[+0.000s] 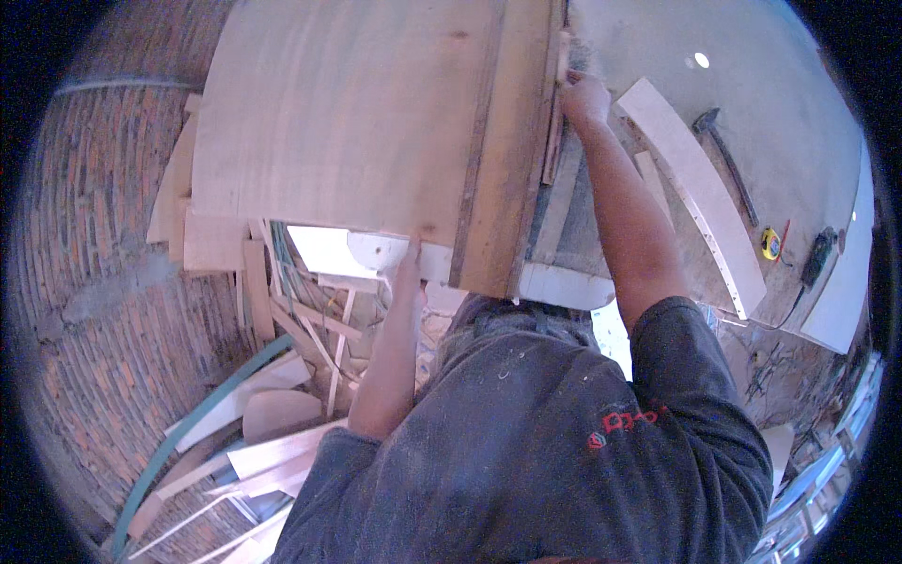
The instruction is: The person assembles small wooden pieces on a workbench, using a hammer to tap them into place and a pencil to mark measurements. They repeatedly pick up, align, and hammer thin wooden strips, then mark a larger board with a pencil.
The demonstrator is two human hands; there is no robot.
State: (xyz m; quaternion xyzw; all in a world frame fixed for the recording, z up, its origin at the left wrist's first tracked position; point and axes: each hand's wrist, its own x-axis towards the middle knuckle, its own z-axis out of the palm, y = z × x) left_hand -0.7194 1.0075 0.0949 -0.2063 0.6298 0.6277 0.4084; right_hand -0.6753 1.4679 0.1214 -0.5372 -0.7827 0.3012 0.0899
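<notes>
Left hand (408,268) at sheet (338,122) edge, left of plank (507,150). Right hand (585,97) by plank's far right edge. Finger grip: can't tell, both. Hammer (731,169) right of plank.

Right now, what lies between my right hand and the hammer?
In the head view, a curved pale board lies between your right hand and the hammer.

Reddish brickwork (103,169) spans the left; a pale band (132,85) crosses it; bluish light
</notes>
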